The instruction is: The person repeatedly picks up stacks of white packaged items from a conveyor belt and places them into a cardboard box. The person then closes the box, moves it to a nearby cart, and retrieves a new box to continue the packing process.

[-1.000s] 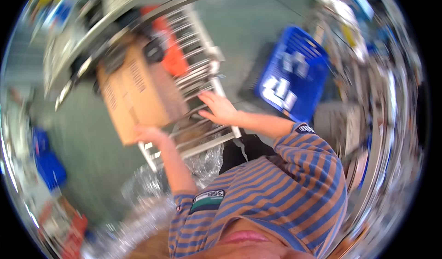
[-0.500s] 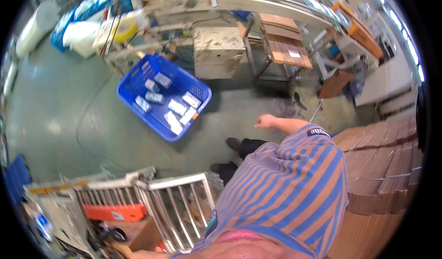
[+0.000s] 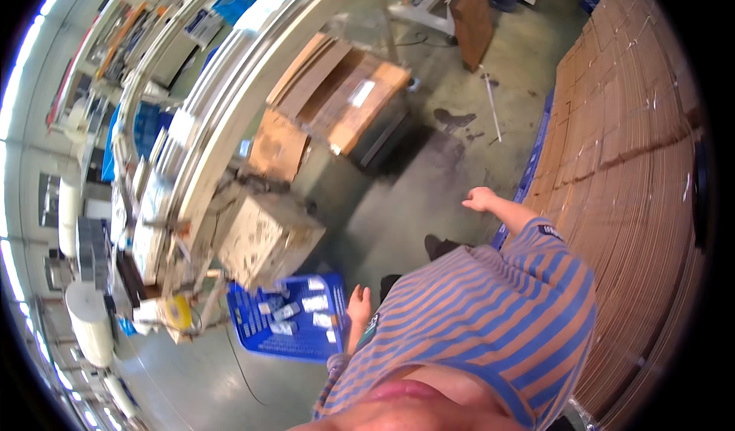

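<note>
My left hand [image 3: 358,306] hangs by my side with its fingers apart and nothing in it. In the picture it lies beside the right rim of a blue plastic basket [image 3: 295,351] on the floor; whether it touches the rim I cannot tell. Several small white and pale-blue packs [image 3: 315,303] lie loose in the basket. My right hand [image 3: 480,199] is held out ahead of me on the right, fingers curled in, with nothing seen in it. It is nearest to the stack of flat brown cardboard [image 3: 612,148], but apart from it.
A worn pale box [image 3: 268,239] stands behind the basket, beside a long conveyor frame [image 3: 237,98]. Farther on is a low stand with a brown wooden top [image 3: 348,94]. A brown board [image 3: 471,21] stands upright beyond, and a thin white rod [image 3: 491,108] lies on the floor.
My view has turned right, so the basket now shows lower and nearer my left side. My left hand has come into sight. The white railings and cart at lower left have left view.
</note>
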`<action>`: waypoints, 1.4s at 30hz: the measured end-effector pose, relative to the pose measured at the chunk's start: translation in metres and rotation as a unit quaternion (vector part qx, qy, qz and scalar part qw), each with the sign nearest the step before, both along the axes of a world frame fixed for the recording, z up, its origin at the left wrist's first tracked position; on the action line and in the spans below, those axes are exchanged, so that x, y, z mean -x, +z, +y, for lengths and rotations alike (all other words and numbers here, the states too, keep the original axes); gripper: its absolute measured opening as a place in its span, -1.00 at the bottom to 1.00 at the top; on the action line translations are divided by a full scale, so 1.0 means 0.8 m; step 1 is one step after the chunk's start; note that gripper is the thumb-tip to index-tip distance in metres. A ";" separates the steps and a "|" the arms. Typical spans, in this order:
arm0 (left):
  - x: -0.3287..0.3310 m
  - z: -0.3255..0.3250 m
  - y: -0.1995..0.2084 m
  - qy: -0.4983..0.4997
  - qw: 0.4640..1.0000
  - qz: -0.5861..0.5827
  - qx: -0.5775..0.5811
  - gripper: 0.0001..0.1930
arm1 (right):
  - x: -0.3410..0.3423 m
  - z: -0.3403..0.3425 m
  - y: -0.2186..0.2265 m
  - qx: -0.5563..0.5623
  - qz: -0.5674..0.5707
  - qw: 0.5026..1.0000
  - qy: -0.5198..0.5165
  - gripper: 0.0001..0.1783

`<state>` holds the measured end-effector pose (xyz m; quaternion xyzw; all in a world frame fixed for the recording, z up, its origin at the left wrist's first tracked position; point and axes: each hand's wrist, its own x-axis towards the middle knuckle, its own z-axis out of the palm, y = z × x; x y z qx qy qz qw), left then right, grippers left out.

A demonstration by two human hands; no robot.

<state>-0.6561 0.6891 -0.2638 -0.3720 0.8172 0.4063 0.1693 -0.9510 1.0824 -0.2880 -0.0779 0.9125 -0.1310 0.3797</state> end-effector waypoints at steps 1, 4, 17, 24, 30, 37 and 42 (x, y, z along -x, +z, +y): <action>0.035 -0.008 0.009 -0.013 1.000 0.003 0.013 -0.42 | 0.041 -0.010 0.017 0.026 0.021 0.999 -0.018 -0.46; 0.122 -0.044 0.023 0.085 0.988 -0.056 -0.114 -0.48 | 0.159 -0.017 0.032 0.115 0.081 0.975 -0.170 -0.51; 0.641 -0.032 -0.027 -0.083 0.991 -0.034 -0.096 -0.55 | 0.656 0.138 -0.024 0.165 0.159 0.855 -0.465 -0.30; 0.877 0.127 0.050 -0.165 0.985 0.007 0.039 -0.55 | 0.994 0.188 -0.003 0.032 0.178 0.836 -0.519 0.29; 0.863 0.245 0.014 -0.011 0.987 -0.114 -0.113 -0.44 | 1.200 0.214 -0.099 -0.072 0.144 0.786 -0.597 0.37; 0.873 0.317 0.028 -0.004 0.991 -0.131 -0.037 -0.47 | 1.202 0.256 -0.128 -0.080 0.111 0.830 -0.541 0.21; 0.876 0.318 0.031 0.052 0.996 -0.058 -0.041 -0.44 | 1.030 0.442 -0.169 0.177 0.190 0.855 -0.448 0.07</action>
